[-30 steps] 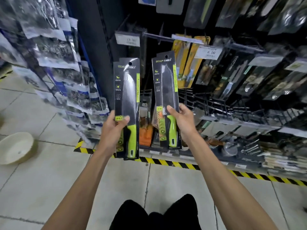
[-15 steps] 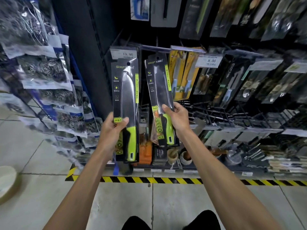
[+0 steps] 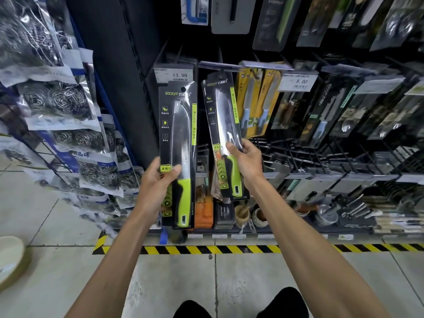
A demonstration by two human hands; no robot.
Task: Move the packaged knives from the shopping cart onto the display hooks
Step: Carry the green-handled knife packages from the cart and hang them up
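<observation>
**Two knife packs raised to the hooks, hang holes nearly there**

L hand (image 3: 158, 182) grips the left knife pack (image 3: 181, 138) by its lower half, thumb across the front; pack upright, long axis vertical, hang hole (image 3: 183, 89) just below the 13.90 price tag (image 3: 175, 75); R hand (image 3: 246, 161) grips the right knife pack (image 3: 226, 125) at mid-height, top tilted left, close under a label strip (image 3: 220, 64); R pack looks nearer its hook, prob. first on; hook tips hard to see; yellow knife packs (image 3: 257, 97) crowd its right edge; scourer bags (image 3: 57, 99) well left; cart not in view.
</observation>
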